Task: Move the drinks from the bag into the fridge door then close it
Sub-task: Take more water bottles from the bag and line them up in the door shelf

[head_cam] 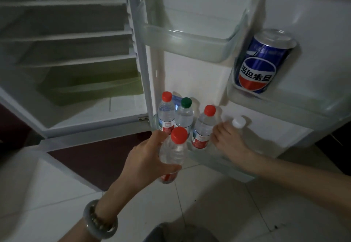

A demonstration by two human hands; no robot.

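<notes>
Gripping red-capped bottle (173, 153) in left hand (146, 158), right hand (230, 143) clasping white-capped bottle (238, 123)

Three bottles (182, 120) in the bottom door shelf (214, 163), can (260, 65) in the shelf above-right

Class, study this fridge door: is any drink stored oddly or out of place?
Yes. The blue cola can in the small right-hand door pocket leans tilted, with its logo upside down. The clear plastic water bottles in the bottom door shelf stand upright. Nothing looks spilled.
</notes>
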